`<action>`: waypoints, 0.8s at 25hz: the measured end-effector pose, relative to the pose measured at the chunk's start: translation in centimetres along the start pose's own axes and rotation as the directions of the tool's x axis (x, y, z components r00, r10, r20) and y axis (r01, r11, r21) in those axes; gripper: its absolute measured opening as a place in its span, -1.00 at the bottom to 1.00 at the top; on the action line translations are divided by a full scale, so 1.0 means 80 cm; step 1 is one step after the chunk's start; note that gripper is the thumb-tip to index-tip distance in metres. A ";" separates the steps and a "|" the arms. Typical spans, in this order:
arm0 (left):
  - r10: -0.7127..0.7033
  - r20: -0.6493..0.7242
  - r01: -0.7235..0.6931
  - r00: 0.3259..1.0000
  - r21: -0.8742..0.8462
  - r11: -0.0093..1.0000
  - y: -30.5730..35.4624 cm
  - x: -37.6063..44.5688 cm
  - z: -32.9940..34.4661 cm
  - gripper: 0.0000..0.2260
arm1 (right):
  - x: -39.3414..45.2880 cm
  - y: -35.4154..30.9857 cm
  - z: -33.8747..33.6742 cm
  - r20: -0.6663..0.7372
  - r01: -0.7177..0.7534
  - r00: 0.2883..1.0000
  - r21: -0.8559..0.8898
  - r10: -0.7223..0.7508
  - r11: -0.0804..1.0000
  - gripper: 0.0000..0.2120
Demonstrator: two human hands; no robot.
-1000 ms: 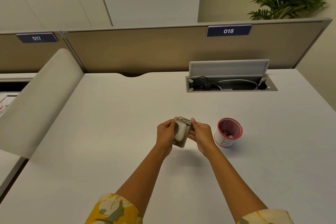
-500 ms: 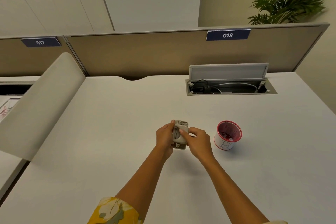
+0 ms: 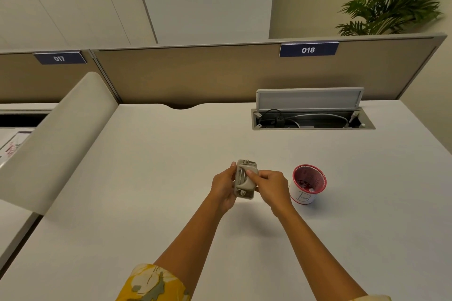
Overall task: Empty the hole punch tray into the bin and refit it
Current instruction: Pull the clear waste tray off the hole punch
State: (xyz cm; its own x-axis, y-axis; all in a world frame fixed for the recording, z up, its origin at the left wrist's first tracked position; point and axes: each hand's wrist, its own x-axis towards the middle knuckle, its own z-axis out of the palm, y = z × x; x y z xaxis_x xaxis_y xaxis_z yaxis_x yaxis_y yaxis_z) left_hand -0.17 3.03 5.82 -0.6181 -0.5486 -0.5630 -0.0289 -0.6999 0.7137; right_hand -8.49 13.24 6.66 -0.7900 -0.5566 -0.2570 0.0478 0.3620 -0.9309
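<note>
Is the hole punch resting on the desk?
No, both the left hand and right hand hold the hole punch up above the desk.

The scene is lit evenly and softly, with a warm, slightly yellow tone, and the light seems to come from above. No hard glare is seen on the white tabletop (image 3: 146,178). A faint, diffuse shadow is cast on it under the forearms, and a small soft one beside the cup (image 3: 308,184). Straight lines are bent by the wide-angle lens: the partition (image 3: 220,73) and the cabinets (image 3: 61,2) lean outward near the edges. The plant (image 3: 396,0) looks slightly blurred, and fine detail is soft everywhere.
</note>
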 end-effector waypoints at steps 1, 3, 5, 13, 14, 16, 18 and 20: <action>-0.008 0.052 0.009 0.999 -0.011 1.000 -0.001 -0.003 0.001 -0.67 | 0.003 -0.003 -0.003 -0.016 -0.016 1.000 0.014 0.016 1.000 -0.72; -0.021 0.133 0.024 0.991 -0.020 1.000 -0.006 -0.007 0.002 -0.66 | 0.010 -0.010 -0.008 -0.046 -0.021 0.999 0.040 0.023 0.999 -0.72; -0.019 0.168 0.026 0.986 -0.042 0.999 -0.013 -0.008 0.003 -0.67 | 0.014 -0.018 -0.012 -0.066 -0.024 0.997 0.050 0.027 0.998 -0.69; 0.011 0.147 0.010 0.989 -0.141 0.990 -0.016 -0.015 0.011 -0.67 | 0.013 -0.028 -0.015 -0.064 -0.035 0.997 0.049 0.038 0.998 -0.68; 0.011 0.146 0.011 0.989 -0.149 0.989 -0.017 -0.015 0.012 -0.67 | 0.012 -0.030 -0.016 -0.068 -0.030 0.997 0.045 0.034 0.999 -0.67; 0.013 0.142 0.012 0.990 -0.169 0.986 -0.018 -0.016 0.014 -0.67 | 0.011 -0.031 -0.015 -0.071 -0.021 0.997 0.042 0.024 0.999 -0.68; 0.014 0.129 0.011 0.992 -0.193 0.981 -0.020 -0.017 0.015 -0.67 | 0.012 -0.031 -0.015 -0.066 -0.025 0.997 0.045 0.028 0.999 -0.68; 0.020 0.116 0.005 0.993 -0.211 0.978 -0.023 -0.016 0.014 -0.66 | 0.014 -0.032 -0.014 -0.060 -0.050 0.997 0.059 0.054 0.997 -0.67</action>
State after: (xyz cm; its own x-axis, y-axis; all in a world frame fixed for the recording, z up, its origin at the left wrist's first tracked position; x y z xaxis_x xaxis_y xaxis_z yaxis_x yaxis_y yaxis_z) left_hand -0.18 5.51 5.72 -0.7051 -0.5062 -0.4965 0.1346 -0.7831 0.6072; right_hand -10.18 12.56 9.07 -0.8213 -0.4909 -0.2907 0.1235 0.3444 -0.9307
